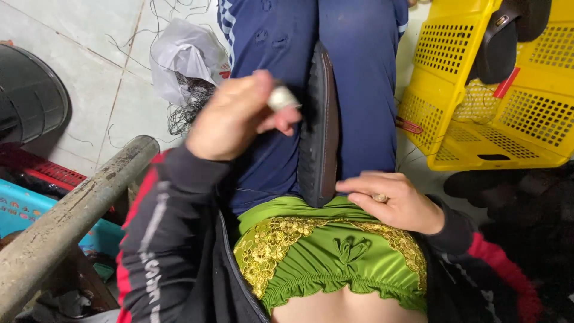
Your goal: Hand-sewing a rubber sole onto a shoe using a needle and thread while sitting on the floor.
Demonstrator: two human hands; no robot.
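Resting lengthwise along the lap, dark shoe sole [318, 125], right hand [394, 202] touching it grip loose, left hand [230, 116] grip pinching white spool [282, 97]

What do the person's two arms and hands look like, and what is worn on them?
Both arms wear black jacket sleeves with red panels. The left sleeve carries a pale stripe and pale lettering along its length. The left hand is bare and blurred. The right hand is bare except for a ring on one finger; its sleeve shows red near the wrist.
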